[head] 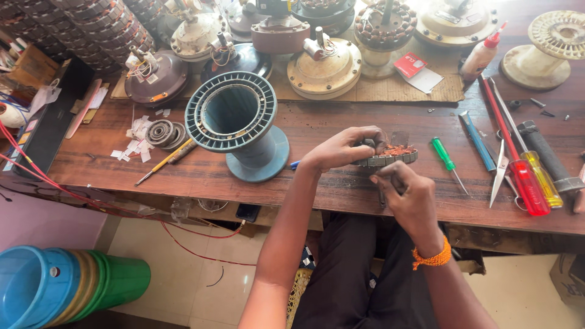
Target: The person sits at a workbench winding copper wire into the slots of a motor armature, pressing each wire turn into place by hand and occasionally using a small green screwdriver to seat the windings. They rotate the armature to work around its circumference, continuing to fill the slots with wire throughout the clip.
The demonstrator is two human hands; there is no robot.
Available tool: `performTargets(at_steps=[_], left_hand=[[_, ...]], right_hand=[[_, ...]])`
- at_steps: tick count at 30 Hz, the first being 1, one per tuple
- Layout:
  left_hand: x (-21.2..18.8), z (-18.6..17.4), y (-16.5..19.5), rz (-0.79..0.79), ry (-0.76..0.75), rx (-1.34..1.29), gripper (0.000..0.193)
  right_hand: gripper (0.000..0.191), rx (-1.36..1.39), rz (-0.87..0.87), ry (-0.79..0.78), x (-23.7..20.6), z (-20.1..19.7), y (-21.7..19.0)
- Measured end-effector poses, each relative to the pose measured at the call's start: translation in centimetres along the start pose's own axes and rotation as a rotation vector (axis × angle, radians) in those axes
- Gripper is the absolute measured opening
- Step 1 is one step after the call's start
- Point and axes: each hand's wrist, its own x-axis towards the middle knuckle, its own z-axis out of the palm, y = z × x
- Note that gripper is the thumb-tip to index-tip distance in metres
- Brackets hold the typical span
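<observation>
Copper-wound stator flat, long axis left-right, in left hand.

Colours here are great — the surface is dark reddish-brown wood with streaky grain. The big empty spool is dull teal with a ribbed rim. The stator shows grey metal segments with coppery orange wire on top. One small screwdriver has a bright green handle, another blue, and the big one is see-through red next to a yellow one. Orange thread band on the right wrist. Buckets on the floor — blue, tan, green. The glue bottle is off-white with a red cap.
</observation>
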Motion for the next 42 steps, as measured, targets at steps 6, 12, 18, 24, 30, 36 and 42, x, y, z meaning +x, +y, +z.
performTargets(at_steps=[6, 12, 18, 24, 30, 36, 42], left_hand=[[-0.8, 0.7, 2.0, 0.051, 0.094, 0.161, 0.026], [-1.8, 4.5, 3.8, 0.220, 0.340, 0.624, 0.043], [-1.6, 5.6, 2.8, 0.337, 0.507, 0.718, 0.039], [-1.9, 6.2, 1.8, 0.367, 0.571, 0.717, 0.038], [-1.9, 6.4, 2.1, 0.411, 0.584, 0.758, 0.038], [-1.9, 6.6, 1.7, 0.432, 0.590, 0.817, 0.038], [-1.9, 6.7, 1.8, 0.425, 0.612, 0.826, 0.038]], right_hand=[[0.006, 0.148, 0.019, 0.037, -1.6, 1.4, 2.0], [0.004, 0.072, 0.075, 0.108, -2.2, 0.7, 3.8], [0.011, 0.065, 0.078, 0.126, -1.7, -3.4, 5.1], [0.012, 0.346, 0.313, -0.121, -0.9, -6.3, 3.8], [0.010, 0.223, 0.088, -0.135, 2.2, -5.3, 1.1], [0.009, 0.136, 0.000, -0.108, 4.2, -4.1, -0.1], [0.007, 0.050, -0.023, -0.072, 6.1, -3.7, -0.7]])
